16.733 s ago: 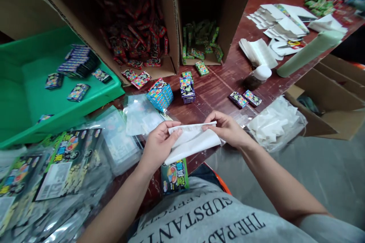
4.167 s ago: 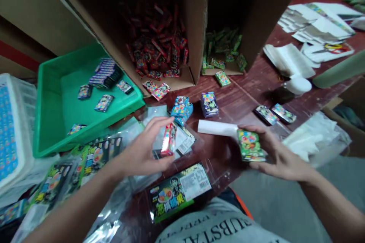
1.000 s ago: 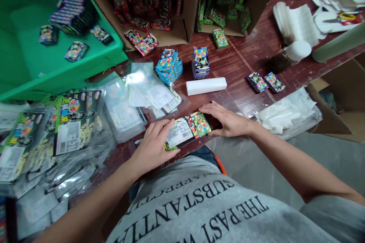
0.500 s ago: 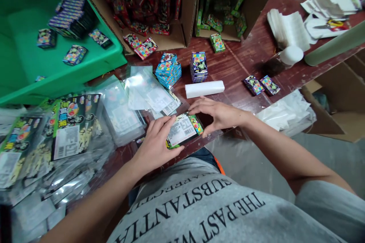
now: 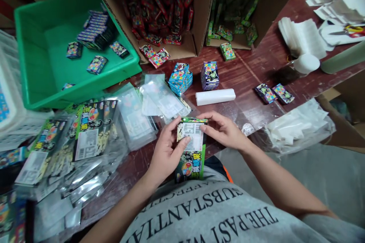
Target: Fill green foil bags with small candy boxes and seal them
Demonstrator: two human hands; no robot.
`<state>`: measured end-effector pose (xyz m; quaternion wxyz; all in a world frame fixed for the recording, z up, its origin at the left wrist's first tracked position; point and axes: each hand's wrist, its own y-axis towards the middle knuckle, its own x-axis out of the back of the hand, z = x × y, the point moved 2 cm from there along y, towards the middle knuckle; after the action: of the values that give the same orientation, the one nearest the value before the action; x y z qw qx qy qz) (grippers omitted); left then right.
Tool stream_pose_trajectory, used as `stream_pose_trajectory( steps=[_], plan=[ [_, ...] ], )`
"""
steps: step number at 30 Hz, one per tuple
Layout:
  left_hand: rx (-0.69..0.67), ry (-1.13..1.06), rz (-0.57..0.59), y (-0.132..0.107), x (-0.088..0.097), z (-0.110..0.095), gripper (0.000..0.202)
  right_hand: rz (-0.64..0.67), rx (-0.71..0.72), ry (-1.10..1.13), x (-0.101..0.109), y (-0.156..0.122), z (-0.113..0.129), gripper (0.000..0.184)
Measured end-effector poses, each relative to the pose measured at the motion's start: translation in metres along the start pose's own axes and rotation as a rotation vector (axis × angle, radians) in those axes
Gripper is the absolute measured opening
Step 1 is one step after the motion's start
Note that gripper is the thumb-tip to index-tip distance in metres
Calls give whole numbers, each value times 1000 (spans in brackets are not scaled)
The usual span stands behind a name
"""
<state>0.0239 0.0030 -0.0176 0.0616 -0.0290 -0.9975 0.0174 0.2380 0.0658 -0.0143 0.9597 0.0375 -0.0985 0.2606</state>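
In front of my shirt, both hands hold a printed candy card (image 5: 189, 163), raised and with its white barcode label (image 5: 195, 136) facing up. My left hand (image 5: 165, 153) is closed around the card's left side, its thumb lying across the label. At the upper right corner, my right hand (image 5: 228, 131) pinches the card between thumb and fingers. A narrow green patterned strip (image 5: 192, 120) runs along the top edge; whether it is a separate box or a fold of the card I cannot tell.
Beyond my hands are a white paper roll (image 5: 216, 97), stacked blue boxes (image 5: 179, 78) and purple boxes (image 5: 210, 75). Bagged cards (image 5: 88, 133) cover the left side, near a green bin (image 5: 76, 87). Cartons of red boxes (image 5: 162, 11) and green boxes (image 5: 225, 32) stand behind. Scissors (image 5: 350, 30) lie far right.
The card has been lifted off the table and turned upright toward my body. My right hand has closed onto its top corner, and my left hand now wraps its side.
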Motion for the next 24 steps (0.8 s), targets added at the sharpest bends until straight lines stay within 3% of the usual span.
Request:
stream_pose_trajectory(
  steps=[3,5,8,12,17,21,24],
  plan=[
    [79,-110,17,1,8,3,61,21,21,-48,-4,4,1,24],
    [116,-123,0,2,14,3,62,-22,8,3,-10,4,-1,31],
    [167,-99,-1,5,21,4,57,-198,-69,209,-24,-3,-8,46],
    [213,-60,78,14,27,5,41,-360,-129,267,-41,-12,-15,33],
    [114,24,14,30,32,-2,19,-339,-84,203,-40,-7,-10,19],
    [174,-98,-55,37,33,-7,26,-307,-31,189,-30,-2,-4,25],
    [183,-31,13,40,34,-11,24,-251,-31,153,-22,1,1,23]
  ],
)
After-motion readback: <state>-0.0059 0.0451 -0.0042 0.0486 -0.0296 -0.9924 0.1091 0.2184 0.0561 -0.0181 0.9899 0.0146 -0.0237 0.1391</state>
